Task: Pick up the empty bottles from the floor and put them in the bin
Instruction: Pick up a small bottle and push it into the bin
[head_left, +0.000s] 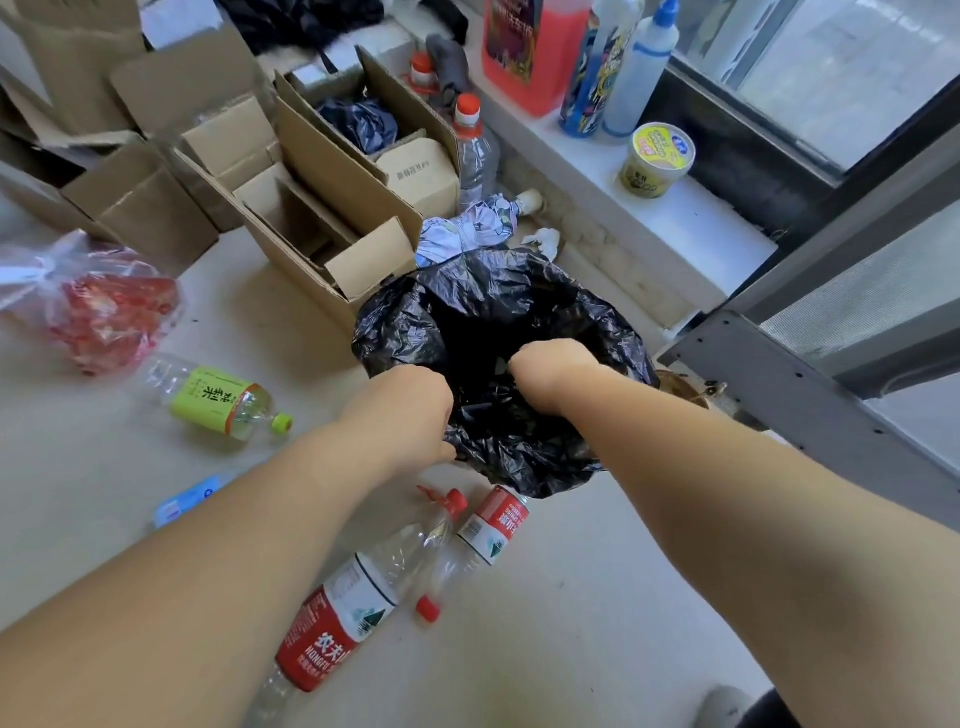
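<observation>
Bottles are lying scattered on the pale floor (597, 623) around the bin (519, 364), which is lined with a crumpled black bag and is serving as the landmark for everything else. Nearest the camera side of the bin, a large clear bottle with a red label (343, 608) is lying on its side, partly under the left forearm, its red cap pointing toward the bin. Just beside it, a smaller red-labelled bottle (480, 535) is resting with its base almost touching the bag's lower edge and its red cap pointing away. To the left of the bin, a green-labelled bottle (218, 397) is lying on its side with its green cap toward the bin. A blue-labelled bottle (192, 499) is peeking out from behind the left forearm, also left of the bin.

Both arms are reaching forward, bare to the elbow. The left hand (410, 410) is curling closed on the near-left rim of the black bag, fingers pinching the plastic. The right hand (556, 364) is bunching into a fist over the bag's mouth, gripping a fold of the liner, knuckles up.

Behind the bin, open cardboard boxes (322, 208) are standing, and a red-capped upright bottle (475, 150) is leaning by them. A red plastic bag (104, 301) is sitting far left of the bin.
</observation>
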